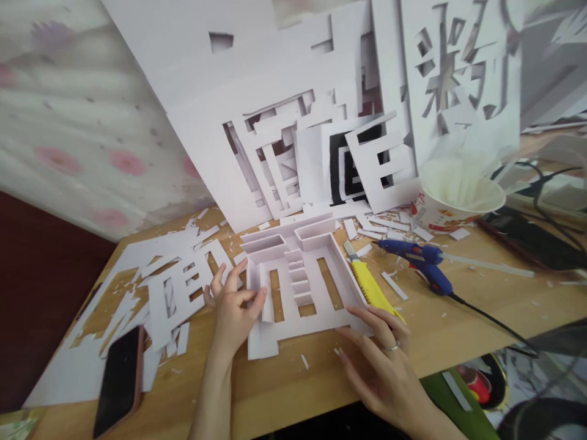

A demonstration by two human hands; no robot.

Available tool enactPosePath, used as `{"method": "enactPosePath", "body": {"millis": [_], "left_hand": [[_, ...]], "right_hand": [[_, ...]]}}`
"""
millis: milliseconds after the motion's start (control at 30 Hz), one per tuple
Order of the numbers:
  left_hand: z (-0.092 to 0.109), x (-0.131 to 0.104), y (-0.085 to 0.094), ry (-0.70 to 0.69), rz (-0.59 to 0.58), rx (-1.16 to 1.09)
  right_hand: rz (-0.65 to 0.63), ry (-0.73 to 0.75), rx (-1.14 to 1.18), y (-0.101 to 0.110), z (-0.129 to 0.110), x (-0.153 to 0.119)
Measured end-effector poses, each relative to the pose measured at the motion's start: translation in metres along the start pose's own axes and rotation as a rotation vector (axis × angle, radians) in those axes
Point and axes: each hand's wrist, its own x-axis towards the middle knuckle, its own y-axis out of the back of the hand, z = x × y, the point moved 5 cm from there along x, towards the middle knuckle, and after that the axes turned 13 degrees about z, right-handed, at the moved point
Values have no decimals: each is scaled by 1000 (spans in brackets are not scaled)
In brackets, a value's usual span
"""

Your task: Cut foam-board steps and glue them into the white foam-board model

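Note:
A white foam-board letter form (298, 325) with upright side walls lies on the wooden table (257, 397). At its left side, my left hand (235, 308) has thumb and forefinger closed on an upright white strip (267, 296). My right hand (383, 354) rests at the form's lower right corner, fingers spread, with a ring on one finger. Right of the form lies a yellow cutter knife (371, 284). Beyond it is a blue glue gun (422, 260) with a clear glue stick in its back.
Cut-out white boards (202, 122) lean at the back. A paper bowl (452, 211) holds glue sticks at the right. A phone (120, 379) lies at the left among white scraps (177, 299); another dark phone (534, 235) lies at the right. The gun's cable crosses the table edge.

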Motion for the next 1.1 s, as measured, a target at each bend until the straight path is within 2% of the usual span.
{"method": "enactPosePath", "body": {"millis": [367,533,667,800,1100], "left_hand": [[-1,-1,0,1,-8,16],[0,-1,0,-53,-9,56],[2,0,6,-99,92,72],[-1,2,13,-54,199,49],[-6,-2,-3,-20,67,-35]], "right_hand": [[4,-19,13,0,1,1],[-7,-18,13,-1,1,1],[-9,-15,2,-1,1,2],[-16,-34,13,-1,2,2],[-8,-70,81,1,2,5]]}}
